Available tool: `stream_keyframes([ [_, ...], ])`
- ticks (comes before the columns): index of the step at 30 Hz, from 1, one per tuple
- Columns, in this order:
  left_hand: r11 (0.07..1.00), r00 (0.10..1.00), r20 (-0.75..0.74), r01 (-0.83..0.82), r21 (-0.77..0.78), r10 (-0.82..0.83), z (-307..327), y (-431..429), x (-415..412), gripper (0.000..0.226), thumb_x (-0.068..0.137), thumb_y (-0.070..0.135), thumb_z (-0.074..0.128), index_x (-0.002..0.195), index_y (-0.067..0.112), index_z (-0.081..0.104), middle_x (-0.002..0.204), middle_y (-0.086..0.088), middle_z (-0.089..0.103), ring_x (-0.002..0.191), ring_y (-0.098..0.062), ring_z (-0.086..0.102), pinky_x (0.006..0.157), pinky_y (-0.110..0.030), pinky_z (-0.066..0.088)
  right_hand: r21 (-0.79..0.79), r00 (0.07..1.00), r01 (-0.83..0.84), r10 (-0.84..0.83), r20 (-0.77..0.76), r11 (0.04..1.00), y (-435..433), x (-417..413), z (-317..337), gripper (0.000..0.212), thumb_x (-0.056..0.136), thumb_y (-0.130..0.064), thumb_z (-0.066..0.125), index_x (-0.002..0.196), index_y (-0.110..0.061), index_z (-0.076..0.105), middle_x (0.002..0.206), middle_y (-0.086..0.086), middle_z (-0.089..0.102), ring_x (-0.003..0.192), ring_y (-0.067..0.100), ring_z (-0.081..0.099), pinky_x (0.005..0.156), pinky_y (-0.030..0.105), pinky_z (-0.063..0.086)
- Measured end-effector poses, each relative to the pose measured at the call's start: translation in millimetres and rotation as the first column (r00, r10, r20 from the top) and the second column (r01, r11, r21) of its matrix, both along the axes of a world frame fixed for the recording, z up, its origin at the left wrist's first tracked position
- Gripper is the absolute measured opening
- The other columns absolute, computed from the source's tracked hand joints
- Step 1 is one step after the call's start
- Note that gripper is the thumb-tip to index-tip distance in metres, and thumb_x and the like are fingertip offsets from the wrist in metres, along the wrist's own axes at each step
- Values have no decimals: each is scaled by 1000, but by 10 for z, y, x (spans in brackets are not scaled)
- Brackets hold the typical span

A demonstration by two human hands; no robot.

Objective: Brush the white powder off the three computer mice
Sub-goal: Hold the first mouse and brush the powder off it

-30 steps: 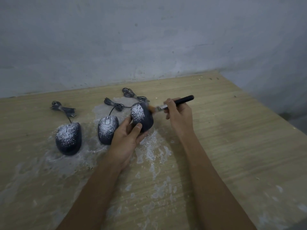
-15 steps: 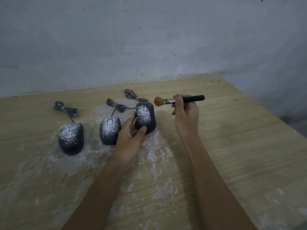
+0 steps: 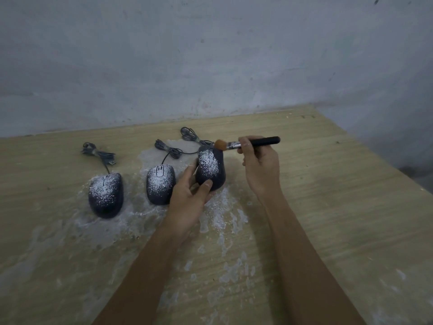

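- The left hand (image 3: 187,198) is gripping the right mouse (image 3: 210,170) and tilting it up off the surface (image 3: 328,207), thumb curled on its near end.
- The right hand's (image 3: 260,165) fingers (image 3: 244,146) are pinching the brush (image 3: 236,144), its bristles meeting the mouse's far end.
- Light strokes sweeping rightward, away from the middle mouse (image 3: 160,184) and left mouse (image 3: 106,195), are probably working best.
- No brand or writing is showing legibly.

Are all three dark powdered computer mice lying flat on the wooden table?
No, the left hand holds the rightmost dark mouse tilted up, not flat.
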State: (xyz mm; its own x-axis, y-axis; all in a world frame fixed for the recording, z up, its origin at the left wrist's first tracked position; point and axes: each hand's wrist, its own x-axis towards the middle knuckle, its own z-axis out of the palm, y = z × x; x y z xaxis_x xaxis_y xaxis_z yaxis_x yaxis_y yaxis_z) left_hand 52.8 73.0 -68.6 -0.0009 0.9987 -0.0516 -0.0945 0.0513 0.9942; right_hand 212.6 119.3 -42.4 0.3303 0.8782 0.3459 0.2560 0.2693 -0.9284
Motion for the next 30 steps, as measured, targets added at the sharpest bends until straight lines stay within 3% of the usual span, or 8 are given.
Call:
stream_keyframes([
  [4,1000,1000,11,-3,-10,3,-13,8,-5,63,97,1,56,151,29,37,139,0,59,121,-16,62,99,-37,53,-13,995,56,-57,-81,998,-22,30,37,20,100,-20,57,81,-19,63,65,0,54,55,10,47,52,32,39],
  [8,1000,1000,13,-7,-12,8,-18,12,-4,63,97,3,56,151,29,37,140,-1,58,121,-16,62,100,-39,53,5,1000,26,-26,-5,1000,-36,14,42,17,101,-31,59,86,-28,66,73,-8,66,62,8,58,60,29,47],
  [13,999,999,36,-29,-14,30,7,5,12,60,97,3,56,149,27,39,135,0,62,118,-15,64,100,-38,53,-14,998,8,-9,-55,1000,-80,32,42,17,98,-16,58,84,-10,65,65,1,53,54,9,45,50,28,38],
  [18,999,998,47,-38,-14,38,14,-2,14,61,97,3,57,150,26,39,134,1,62,117,-14,64,97,-34,54,6,999,-24,24,38,1000,-97,-10,52,16,101,-29,59,86,-30,66,74,6,66,62,16,58,58,32,46],
  [20,999,998,48,-36,-19,37,10,-1,13,61,96,3,57,150,26,39,134,1,62,117,-13,64,95,-32,55,-1,998,-49,49,32,999,-110,-20,40,17,99,-22,59,84,-25,66,68,6,62,58,18,53,54,37,43],
  [22,999,998,47,-32,-20,33,8,3,11,61,97,2,57,150,26,39,137,2,61,117,-12,64,93,-29,55,17,1000,-25,25,-16,1000,-110,-7,47,17,96,-15,58,81,-18,64,63,-1,53,54,12,46,51,33,38],
  [27,999,997,66,-33,-23,35,15,-13,6,61,97,2,56,151,25,38,137,2,60,116,-10,64,86,-22,56,36,1000,-8,8,-11,999,-120,-32,56,15,100,-26,60,89,-19,66,71,4,60,61,13,53,56,34,44],
  [30,999,996,79,-39,-24,41,20,-12,6,60,97,0,55,150,22,39,137,0,60,115,-11,65,84,-21,56,38,998,-57,56,16,998,-139,-25,53,16,96,-19,60,81,-13,65,66,3,55,58,10,49,53,27,41],
])
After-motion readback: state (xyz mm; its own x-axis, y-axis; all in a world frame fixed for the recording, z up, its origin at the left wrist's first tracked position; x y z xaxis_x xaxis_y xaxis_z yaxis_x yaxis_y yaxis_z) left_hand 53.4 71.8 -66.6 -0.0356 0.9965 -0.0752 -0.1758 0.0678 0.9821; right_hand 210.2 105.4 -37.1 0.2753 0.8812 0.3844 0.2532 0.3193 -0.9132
